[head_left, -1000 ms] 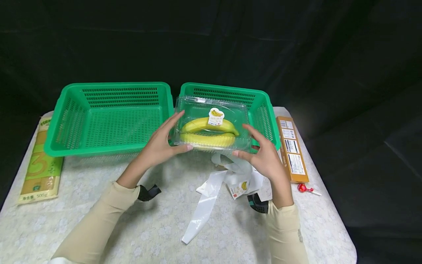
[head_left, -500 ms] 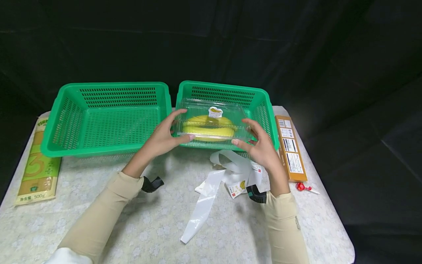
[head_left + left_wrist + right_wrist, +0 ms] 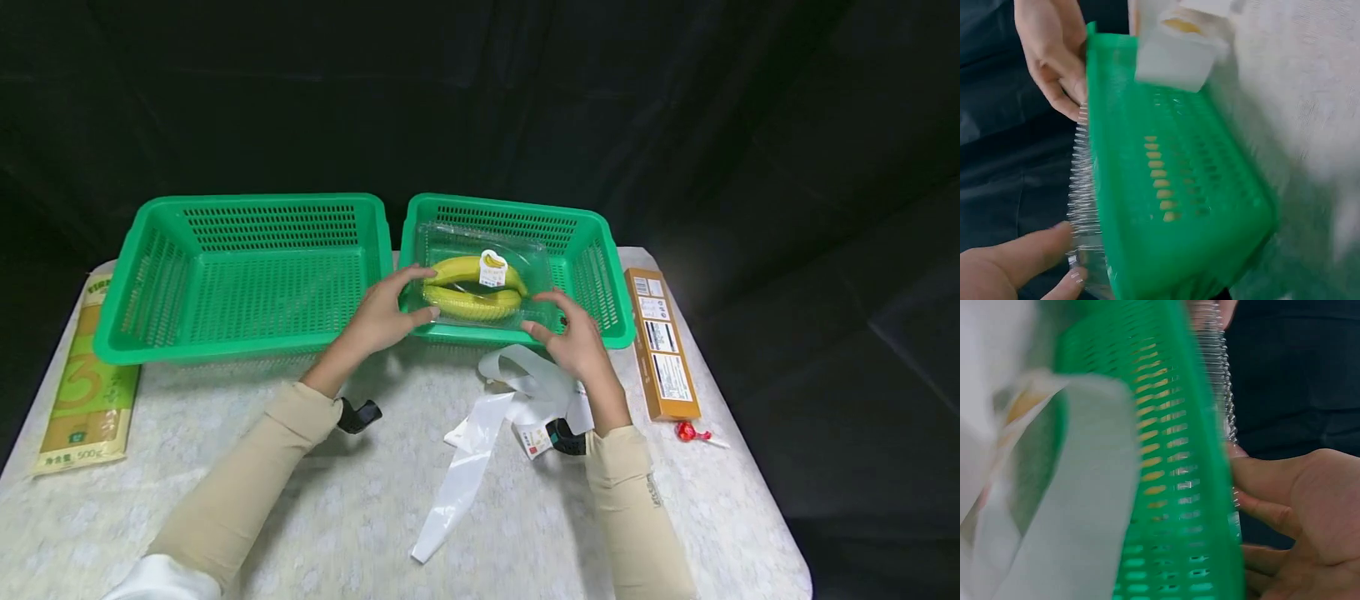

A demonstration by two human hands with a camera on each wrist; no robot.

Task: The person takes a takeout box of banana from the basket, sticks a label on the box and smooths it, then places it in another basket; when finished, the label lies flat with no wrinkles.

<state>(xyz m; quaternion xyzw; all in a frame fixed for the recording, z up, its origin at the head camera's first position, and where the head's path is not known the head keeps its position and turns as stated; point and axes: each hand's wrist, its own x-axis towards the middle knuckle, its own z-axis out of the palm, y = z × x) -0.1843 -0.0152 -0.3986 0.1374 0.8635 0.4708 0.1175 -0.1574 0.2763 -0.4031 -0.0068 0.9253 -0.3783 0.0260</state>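
Note:
A clear plastic fruit box [image 3: 463, 246] with two yellow bananas [image 3: 472, 304] and a banana-shaped label [image 3: 492, 268] sits inside the right green basket [image 3: 600, 287], its near side by the basket's front rim. My left hand [image 3: 384, 317] holds the box's left end between thumb and fingers. At the other end, my right hand [image 3: 573, 337] grips the right side likewise. Both wrist views show the box's ridged edge [image 3: 1082, 181] just above the basket rim, with the bananas showing yellow through the basket slots [image 3: 1150, 444].
To the left is a second green basket [image 3: 277, 292]. A noodle packet [image 3: 86, 392] lies at far left. An orange-brown carton [image 3: 663, 350] and a red lollipop [image 3: 686, 432] lie at right. A crumpled white label strip [image 3: 457, 492] lies in front of the right basket.
The fruit box has come down from above the right basket into it, first tilting, then lying flatter. Both hands have moved with it and come closer together.

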